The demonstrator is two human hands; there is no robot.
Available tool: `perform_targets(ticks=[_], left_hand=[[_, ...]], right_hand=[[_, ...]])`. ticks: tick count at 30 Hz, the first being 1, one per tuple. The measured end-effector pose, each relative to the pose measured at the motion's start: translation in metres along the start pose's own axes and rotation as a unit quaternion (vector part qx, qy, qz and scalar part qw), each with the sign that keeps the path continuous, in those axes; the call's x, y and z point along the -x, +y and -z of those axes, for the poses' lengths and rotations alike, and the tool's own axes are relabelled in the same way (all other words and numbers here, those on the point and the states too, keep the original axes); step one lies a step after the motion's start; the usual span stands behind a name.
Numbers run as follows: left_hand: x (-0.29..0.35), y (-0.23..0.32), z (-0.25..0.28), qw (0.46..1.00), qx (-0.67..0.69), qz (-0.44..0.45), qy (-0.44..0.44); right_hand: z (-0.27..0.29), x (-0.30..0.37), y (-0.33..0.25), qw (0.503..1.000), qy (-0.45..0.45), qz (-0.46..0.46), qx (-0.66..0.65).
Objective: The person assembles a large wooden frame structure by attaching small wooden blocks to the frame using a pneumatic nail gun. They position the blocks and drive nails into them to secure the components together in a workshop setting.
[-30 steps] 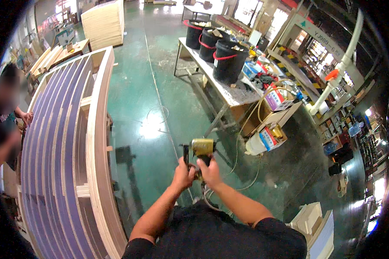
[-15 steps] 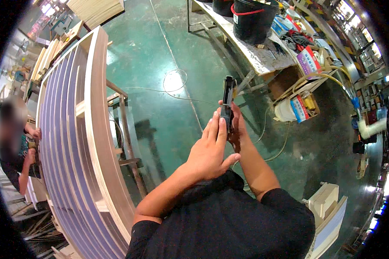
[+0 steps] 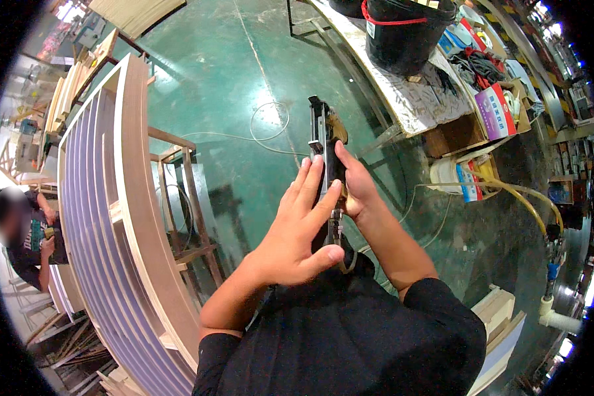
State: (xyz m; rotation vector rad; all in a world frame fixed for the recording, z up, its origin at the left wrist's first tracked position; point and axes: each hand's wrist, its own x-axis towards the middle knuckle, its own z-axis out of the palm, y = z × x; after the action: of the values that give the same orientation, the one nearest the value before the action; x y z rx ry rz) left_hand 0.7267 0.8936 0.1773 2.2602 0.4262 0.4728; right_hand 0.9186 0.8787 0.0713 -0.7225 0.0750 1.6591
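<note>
A black pneumatic nail gun (image 3: pixel 319 129) points away from me in front of my chest, its long magazine facing up. My right hand (image 3: pixel 358 185) is wrapped round its right side, the thumb lying along it. Against the left side and top of the tool lies my left hand (image 3: pixel 296 221), fingers stretched out and thumb apart. The left fingertips touch the magazine but do not close round it. A metal air fitting (image 3: pixel 336 221) sits at the near end of the gun, between my wrists.
On my left stands a long wooden frame (image 3: pixel 135 152) with purplish slats; a co-worker (image 3: pixel 30 231) is beyond it. A bench (image 3: pixel 416 109) at far right bears a black bucket (image 3: pixel 402 43). A thin air hose (image 3: pixel 231 136) loops across the green floor. Wooden parts (image 3: pixel 498 343) are at lower right.
My view has shifted a little. The nail gun and both hands now appear further left and nearer, with the left fingers spread wider. The air fitting has come into sight.
</note>
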Motion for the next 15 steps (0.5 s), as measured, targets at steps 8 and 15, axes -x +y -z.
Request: perform_targets(ticks=[8,15], left_hand=[[-0.067,-0.054,0.023,0.998,0.013,-0.027,-0.064],[-0.139,-0.095,0.057,0.987,-0.040,-0.091,-0.123]], right_hand=[[0.012,-0.057,-0.047,0.998,0.013,0.042,-0.038],[0.012,-0.119,-0.094,0.987,0.099,0.128,0.008]])
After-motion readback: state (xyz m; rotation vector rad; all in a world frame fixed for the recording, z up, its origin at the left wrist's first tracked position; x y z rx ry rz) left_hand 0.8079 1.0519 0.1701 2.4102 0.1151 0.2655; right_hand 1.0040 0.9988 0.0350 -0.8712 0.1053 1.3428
